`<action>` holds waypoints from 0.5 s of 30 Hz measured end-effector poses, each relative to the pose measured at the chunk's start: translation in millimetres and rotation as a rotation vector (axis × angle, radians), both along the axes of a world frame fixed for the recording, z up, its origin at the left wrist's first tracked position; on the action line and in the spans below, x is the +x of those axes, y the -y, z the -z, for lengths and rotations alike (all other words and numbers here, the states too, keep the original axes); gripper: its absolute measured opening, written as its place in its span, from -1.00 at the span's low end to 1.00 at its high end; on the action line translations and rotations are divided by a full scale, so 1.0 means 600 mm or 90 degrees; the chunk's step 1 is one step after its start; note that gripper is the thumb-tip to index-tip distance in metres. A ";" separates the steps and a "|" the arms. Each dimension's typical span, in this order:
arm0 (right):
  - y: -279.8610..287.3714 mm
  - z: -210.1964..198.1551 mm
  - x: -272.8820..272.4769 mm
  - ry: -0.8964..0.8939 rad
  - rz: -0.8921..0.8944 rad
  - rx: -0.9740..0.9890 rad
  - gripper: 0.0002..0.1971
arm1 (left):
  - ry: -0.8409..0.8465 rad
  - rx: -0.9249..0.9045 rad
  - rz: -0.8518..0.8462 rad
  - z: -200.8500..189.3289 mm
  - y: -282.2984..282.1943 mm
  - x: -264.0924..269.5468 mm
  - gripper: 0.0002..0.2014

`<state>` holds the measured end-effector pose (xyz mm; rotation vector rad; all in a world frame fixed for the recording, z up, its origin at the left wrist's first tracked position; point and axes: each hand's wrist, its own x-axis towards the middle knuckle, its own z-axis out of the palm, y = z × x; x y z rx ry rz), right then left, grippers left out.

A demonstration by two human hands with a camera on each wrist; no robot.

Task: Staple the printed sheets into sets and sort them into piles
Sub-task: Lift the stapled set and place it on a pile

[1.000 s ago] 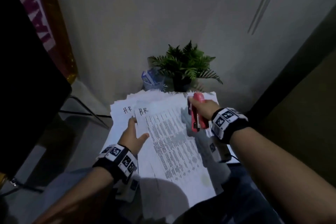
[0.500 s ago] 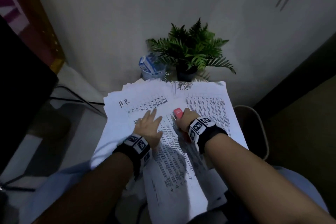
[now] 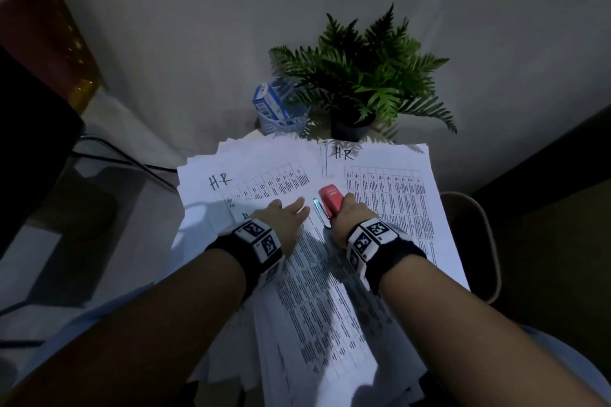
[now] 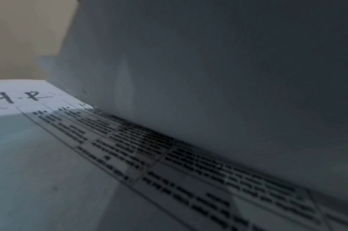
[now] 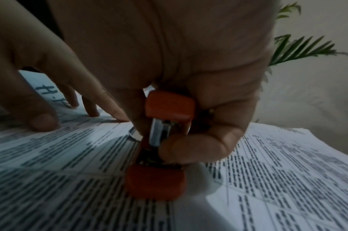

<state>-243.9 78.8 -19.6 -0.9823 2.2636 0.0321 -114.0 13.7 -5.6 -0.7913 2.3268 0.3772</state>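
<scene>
Printed sheets with tables lie spread over a small table: a left pile marked "H.R" [image 3: 251, 178], a right pile marked "H.R" [image 3: 393, 188], and a long set [image 3: 317, 301] across them toward me. My left hand [image 3: 287, 215] lies flat on that set, fingers straight. My right hand [image 3: 347, 218] grips a red stapler [image 3: 332, 200] at the set's top edge. In the right wrist view the stapler [image 5: 165, 140] stands on the sheets [image 5: 70, 156], held by thumb and fingers, with my left hand's fingers [image 5: 40, 120] pressing the paper. The left wrist view shows only printed paper [image 4: 149, 156], close up.
A potted fern [image 3: 360, 76] and a clear cup holding a blue box [image 3: 277, 109] stand at the table's far edge against the wall. A dark screen [image 3: 29, 129] is at the left. A round stool or bin rim [image 3: 479, 241] is at the right.
The sheets that my left hand held up now lie on the piles. My left hand went flat on them. My right hand brought the stapler down to the set's top edge.
</scene>
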 end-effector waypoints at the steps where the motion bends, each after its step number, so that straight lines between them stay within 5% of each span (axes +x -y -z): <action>1: 0.001 0.001 0.000 0.001 0.002 -0.001 -0.59 | 0.002 -0.006 0.010 0.001 0.000 -0.001 -0.28; 10: -0.015 0.002 -0.001 -0.041 -0.056 -0.070 -0.62 | -0.057 0.056 -0.032 0.000 0.016 0.020 -0.50; 15: -0.007 -0.007 -0.003 -0.028 -0.037 -0.078 -0.68 | 0.014 0.044 0.029 -0.002 0.004 0.033 -0.39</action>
